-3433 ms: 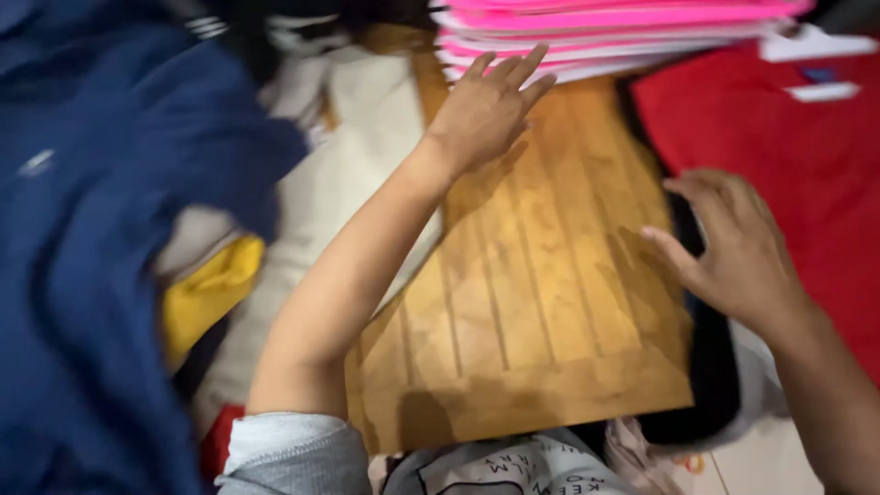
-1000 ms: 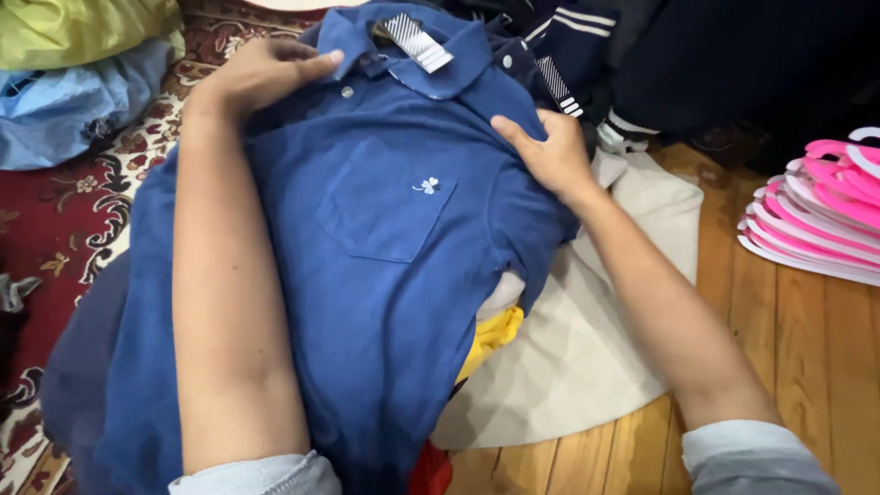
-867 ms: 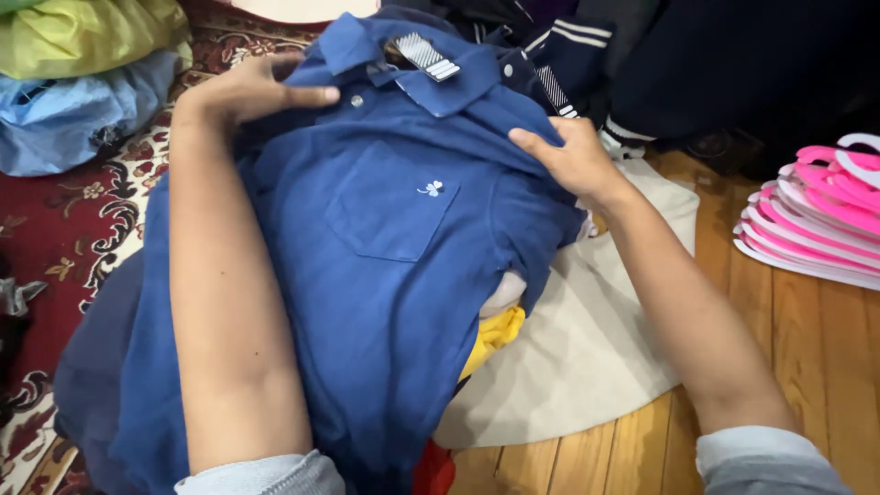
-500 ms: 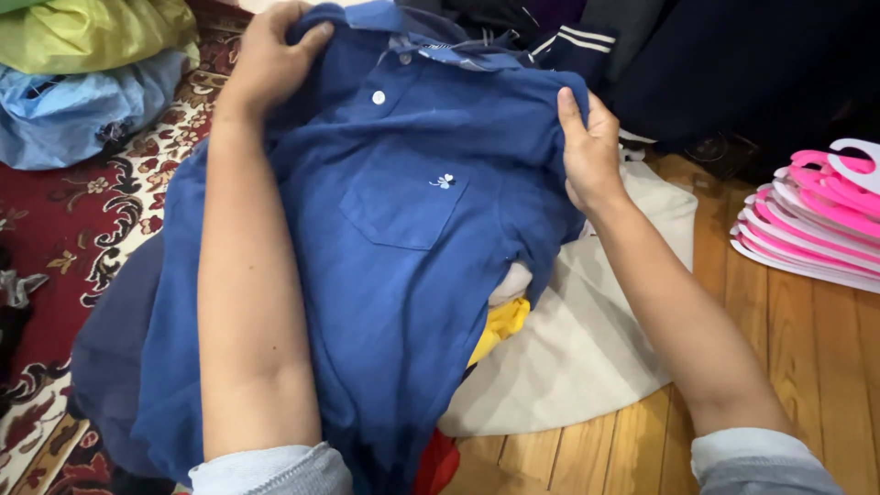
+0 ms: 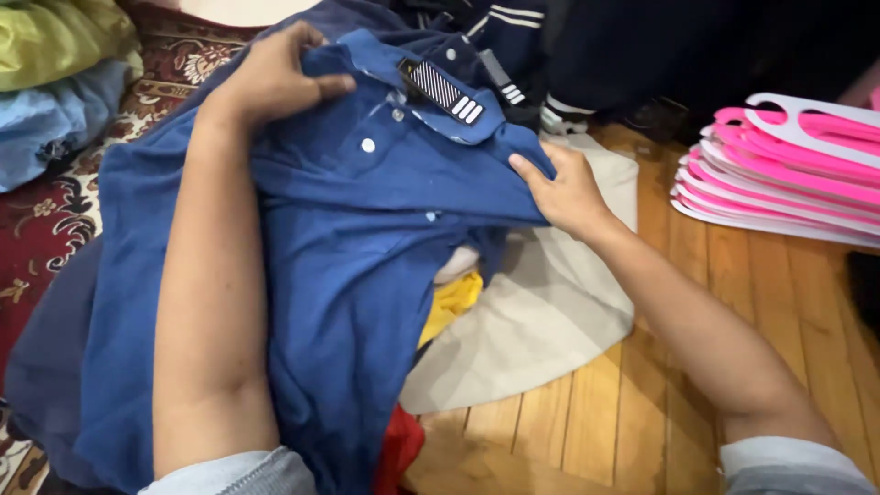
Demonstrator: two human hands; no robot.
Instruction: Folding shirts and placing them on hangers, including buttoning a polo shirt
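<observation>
A blue polo shirt (image 5: 357, 229) with white buttons and a striped tag at the collar lies over a heap of clothes. My left hand (image 5: 270, 78) grips its left shoulder beside the collar, and my left forearm rests across the shirt front. My right hand (image 5: 564, 188) pinches the shirt's right shoulder edge and lifts it off the pile. Below the raised cloth a yellow garment (image 5: 449, 307) and a beige cloth (image 5: 541, 321) show.
A stack of pink and white hangers (image 5: 788, 174) lies on the wooden board (image 5: 660, 394) at the right. Dark garments (image 5: 642, 55) are piled at the back. Green and light blue clothes (image 5: 55, 92) rest on a patterned red rug (image 5: 41, 229) at the left.
Earlier both hands were on the wooden board. They then took the blue polo shirt by its shoulders and, in the last second, pulled its upper part up and toward me, bunching the chest.
</observation>
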